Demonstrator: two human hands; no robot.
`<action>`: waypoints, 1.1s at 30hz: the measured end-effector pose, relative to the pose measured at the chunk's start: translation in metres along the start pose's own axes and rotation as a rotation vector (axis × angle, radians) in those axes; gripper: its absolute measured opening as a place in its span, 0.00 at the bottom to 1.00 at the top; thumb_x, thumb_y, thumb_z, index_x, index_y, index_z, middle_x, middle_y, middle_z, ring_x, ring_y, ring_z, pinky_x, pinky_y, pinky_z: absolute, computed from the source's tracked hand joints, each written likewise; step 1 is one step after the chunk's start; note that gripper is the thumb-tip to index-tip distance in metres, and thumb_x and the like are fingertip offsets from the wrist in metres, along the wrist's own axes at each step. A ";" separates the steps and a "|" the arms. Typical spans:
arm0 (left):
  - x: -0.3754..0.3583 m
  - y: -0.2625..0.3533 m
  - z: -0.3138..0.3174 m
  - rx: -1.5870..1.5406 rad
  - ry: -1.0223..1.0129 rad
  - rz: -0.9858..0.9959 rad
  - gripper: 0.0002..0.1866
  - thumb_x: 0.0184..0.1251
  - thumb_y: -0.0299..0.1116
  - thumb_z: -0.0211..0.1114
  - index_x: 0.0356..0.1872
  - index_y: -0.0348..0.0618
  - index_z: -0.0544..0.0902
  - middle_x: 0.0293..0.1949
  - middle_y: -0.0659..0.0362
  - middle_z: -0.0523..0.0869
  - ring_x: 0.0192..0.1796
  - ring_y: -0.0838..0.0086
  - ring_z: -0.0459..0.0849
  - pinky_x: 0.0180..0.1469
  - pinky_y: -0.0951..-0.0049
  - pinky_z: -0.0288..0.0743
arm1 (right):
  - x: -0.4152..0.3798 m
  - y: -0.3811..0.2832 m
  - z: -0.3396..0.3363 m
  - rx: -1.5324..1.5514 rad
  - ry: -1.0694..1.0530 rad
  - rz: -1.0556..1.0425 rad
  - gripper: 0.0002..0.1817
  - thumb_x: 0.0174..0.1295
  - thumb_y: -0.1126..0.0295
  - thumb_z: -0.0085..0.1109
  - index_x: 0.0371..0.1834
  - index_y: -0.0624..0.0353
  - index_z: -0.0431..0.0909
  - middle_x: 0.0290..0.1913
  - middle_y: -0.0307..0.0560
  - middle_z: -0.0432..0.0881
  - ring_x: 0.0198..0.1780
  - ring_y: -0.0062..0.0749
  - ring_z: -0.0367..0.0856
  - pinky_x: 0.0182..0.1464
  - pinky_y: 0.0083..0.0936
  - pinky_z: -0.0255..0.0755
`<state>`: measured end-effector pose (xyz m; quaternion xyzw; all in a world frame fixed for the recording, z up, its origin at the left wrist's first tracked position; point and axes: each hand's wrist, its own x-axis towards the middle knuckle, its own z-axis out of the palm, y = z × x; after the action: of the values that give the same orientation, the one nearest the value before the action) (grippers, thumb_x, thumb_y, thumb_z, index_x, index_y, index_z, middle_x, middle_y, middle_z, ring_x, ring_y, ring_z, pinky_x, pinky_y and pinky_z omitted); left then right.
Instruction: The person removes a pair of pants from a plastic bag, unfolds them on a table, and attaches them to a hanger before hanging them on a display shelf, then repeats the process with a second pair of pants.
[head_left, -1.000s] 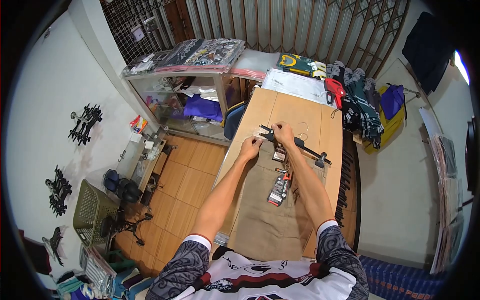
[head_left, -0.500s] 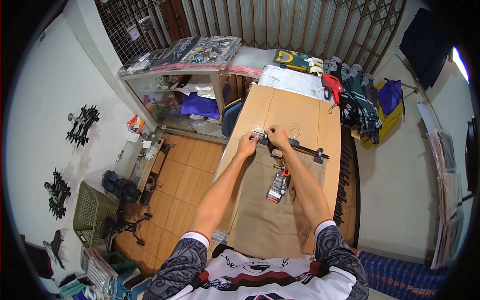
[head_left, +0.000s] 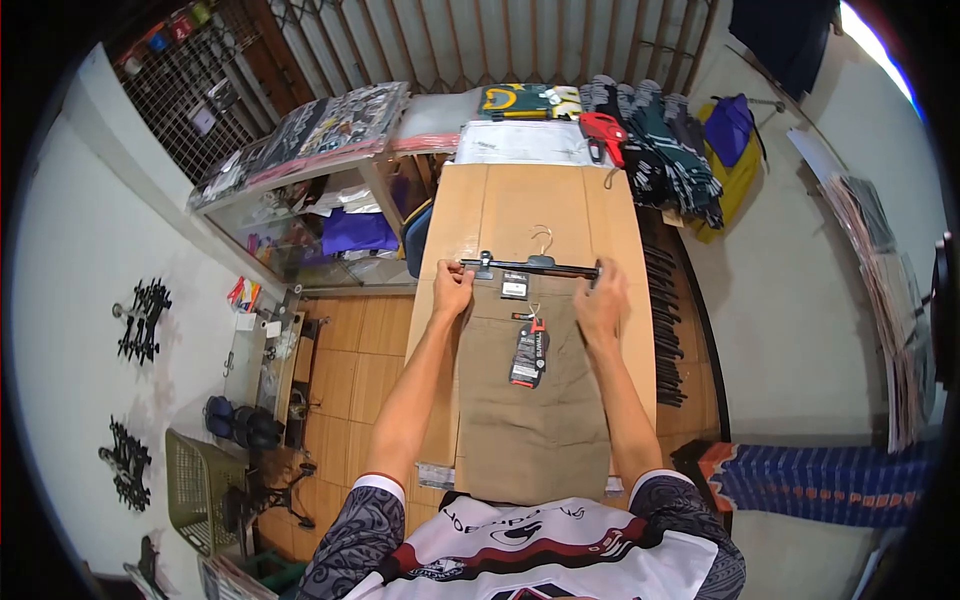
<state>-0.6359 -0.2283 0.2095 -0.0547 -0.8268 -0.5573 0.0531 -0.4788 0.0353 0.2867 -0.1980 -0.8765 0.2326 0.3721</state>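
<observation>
While the brown trousers (head_left: 535, 430) lay flat on the bench (head_left: 545, 200), waist end away from the person, the black hanger (head_left: 515, 266) rested across the waist edge, its wire hook (head_left: 541, 240) pointing to the far side. The left hand (head_left: 453, 288) pinched the left end of the hanger bar between thumb and fingers, just beside the left clip (head_left: 485, 266). The right hand (head_left: 600, 300) was curled at the opposite end; because of blur, I could not tell whether its grip was pressed together or loose, and any clip beneath it was hidden.

As I judged it, the chief hazard was slippage: had a clip caught only a thin margin of cloth, the trousers could have dropped free when lifted. A second hazard was skew: clips set unevenly along the bar would have let one side sag. A third was fouling: the paper label (head_left: 515, 286) sat near the left clip and could have been creased under it, while the hanging tag (head_left: 527, 355), lower on the cloth, was well apart from both hands and posed little risk.
</observation>
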 end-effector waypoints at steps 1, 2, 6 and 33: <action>0.001 -0.004 0.001 0.004 0.006 0.020 0.18 0.66 0.28 0.74 0.50 0.36 0.74 0.38 0.55 0.85 0.36 0.69 0.85 0.44 0.66 0.81 | -0.002 0.014 -0.010 -0.141 0.062 0.050 0.33 0.57 0.65 0.75 0.65 0.65 0.74 0.57 0.67 0.82 0.59 0.58 0.81 0.61 0.47 0.74; 0.002 -0.008 0.002 -0.002 0.001 0.024 0.19 0.66 0.28 0.74 0.50 0.36 0.74 0.38 0.55 0.85 0.36 0.70 0.85 0.44 0.66 0.81 | -0.003 0.026 -0.016 -0.121 -0.021 0.140 0.36 0.56 0.63 0.76 0.66 0.66 0.73 0.56 0.67 0.83 0.59 0.58 0.82 0.61 0.47 0.74; -0.002 0.002 -0.001 0.022 -0.018 0.049 0.20 0.66 0.28 0.74 0.52 0.37 0.72 0.37 0.55 0.84 0.36 0.70 0.84 0.45 0.67 0.81 | -0.001 0.054 -0.030 0.069 -0.255 0.383 0.38 0.52 0.55 0.81 0.60 0.67 0.77 0.50 0.62 0.87 0.54 0.57 0.86 0.56 0.47 0.77; 0.008 0.204 0.211 0.669 -0.771 0.427 0.36 0.82 0.56 0.49 0.33 0.28 0.88 0.37 0.28 0.87 0.49 0.35 0.87 0.57 0.42 0.77 | -0.009 0.069 -0.033 0.618 -0.115 0.319 0.16 0.57 0.68 0.75 0.43 0.64 0.82 0.34 0.53 0.88 0.36 0.41 0.88 0.42 0.37 0.78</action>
<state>-0.6191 0.0437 0.3191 -0.4013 -0.8888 -0.1809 -0.1273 -0.4360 0.0950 0.2639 -0.1971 -0.7422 0.5528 0.3237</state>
